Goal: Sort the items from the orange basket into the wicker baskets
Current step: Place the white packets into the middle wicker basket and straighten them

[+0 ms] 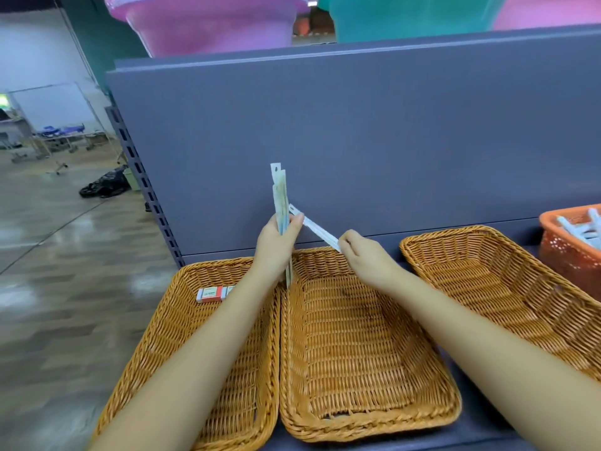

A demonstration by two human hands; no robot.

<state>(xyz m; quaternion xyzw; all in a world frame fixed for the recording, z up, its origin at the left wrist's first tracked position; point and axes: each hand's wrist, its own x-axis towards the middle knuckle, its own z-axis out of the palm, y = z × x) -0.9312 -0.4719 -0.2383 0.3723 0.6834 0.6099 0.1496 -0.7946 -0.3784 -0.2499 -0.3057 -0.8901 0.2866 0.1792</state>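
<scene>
text: none legible | small box (211,293) in left wicker basket (182,320): print blurred

Both bare forearms reach forward, converging. Left hand (276,237) raised, wrist upright, fingers and thumb clamped closed around what it holds — right hand (366,255) just beside it, lower, knuckles up, fingertips pinched tight, the two hands nearly touching.

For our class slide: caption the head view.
Left hand holds upright packets; right hand adds another above wicker baskets.
</scene>
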